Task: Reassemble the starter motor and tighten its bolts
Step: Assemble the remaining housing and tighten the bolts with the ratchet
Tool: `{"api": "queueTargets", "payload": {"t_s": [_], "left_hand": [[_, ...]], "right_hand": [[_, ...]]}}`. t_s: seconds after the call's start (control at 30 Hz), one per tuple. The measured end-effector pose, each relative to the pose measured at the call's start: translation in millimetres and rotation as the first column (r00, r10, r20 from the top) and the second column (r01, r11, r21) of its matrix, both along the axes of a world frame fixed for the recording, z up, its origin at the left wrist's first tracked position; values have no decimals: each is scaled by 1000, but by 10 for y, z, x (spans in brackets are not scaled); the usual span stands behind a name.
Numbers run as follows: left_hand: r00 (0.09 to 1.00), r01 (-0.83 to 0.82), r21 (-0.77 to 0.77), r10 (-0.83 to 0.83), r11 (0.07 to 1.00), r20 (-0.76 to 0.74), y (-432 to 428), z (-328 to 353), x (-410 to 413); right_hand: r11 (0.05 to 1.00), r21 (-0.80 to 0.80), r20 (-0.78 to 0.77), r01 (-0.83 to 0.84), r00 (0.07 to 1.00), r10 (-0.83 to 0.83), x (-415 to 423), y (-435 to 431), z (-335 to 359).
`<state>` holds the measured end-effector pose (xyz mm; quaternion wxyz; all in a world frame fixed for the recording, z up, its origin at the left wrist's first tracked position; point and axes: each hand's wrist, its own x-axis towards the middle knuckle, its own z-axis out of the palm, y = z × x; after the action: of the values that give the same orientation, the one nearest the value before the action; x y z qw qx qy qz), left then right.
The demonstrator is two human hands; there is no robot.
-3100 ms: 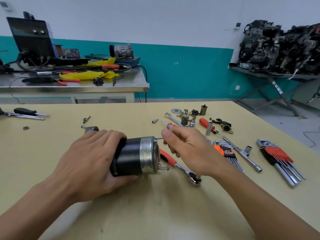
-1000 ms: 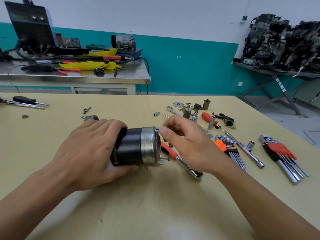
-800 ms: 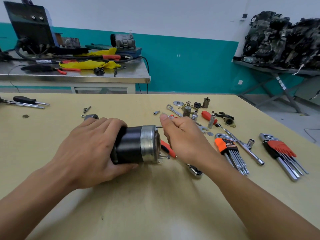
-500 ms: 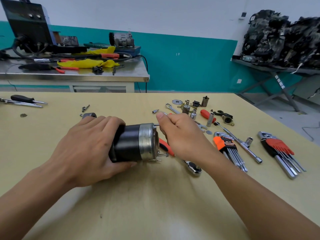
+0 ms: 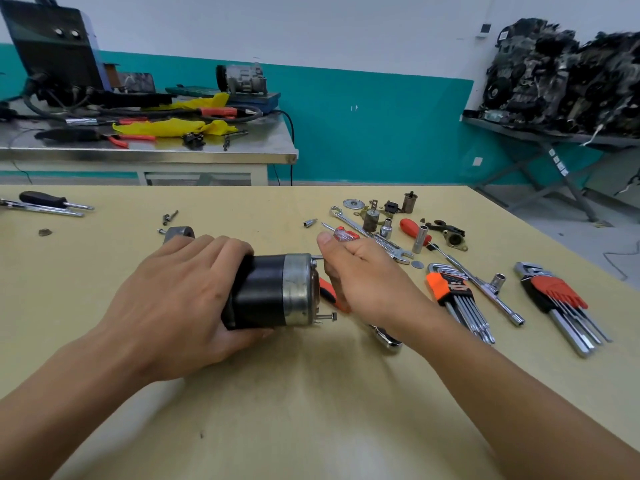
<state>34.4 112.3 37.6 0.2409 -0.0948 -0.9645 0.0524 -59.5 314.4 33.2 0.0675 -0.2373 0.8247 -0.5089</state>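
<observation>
The big yellow counter (image 5: 311,410) holds all the things. The starter motor (image 5: 273,292) lies on its side in the middle of it, with its silver end facing right. The left hand (image 5: 173,299) wraps around the black body, its grip curled on it. The right hand (image 5: 363,278) is at the silver end, its grip pinching the top bolt (image 5: 317,258) that sticks out there. Two hex key sets (image 5: 453,299) lie to the right. A ratchet (image 5: 386,337) lies partly hidden under the right hand. The lower bolt (image 5: 327,317) sticks out too, with nothing touching it.
</observation>
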Motion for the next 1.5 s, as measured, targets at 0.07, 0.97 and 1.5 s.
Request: {"api": "queueTargets", "payload": {"t_s": [0.07, 0.97, 1.5], "left_hand": [[1000, -6, -21, 6, 1000, 13, 21, 9, 16], [959, -121, -66, 134, 990, 250, 278, 231, 21], [909, 31, 206, -114, 978, 401, 677, 453, -343]], "right_hand": [[999, 20, 46, -28, 999, 27, 1, 47, 4], [510, 855, -33, -92, 972, 231, -98, 586, 136], [969, -186, 239, 164, 964, -117, -283, 798, 312]]}}
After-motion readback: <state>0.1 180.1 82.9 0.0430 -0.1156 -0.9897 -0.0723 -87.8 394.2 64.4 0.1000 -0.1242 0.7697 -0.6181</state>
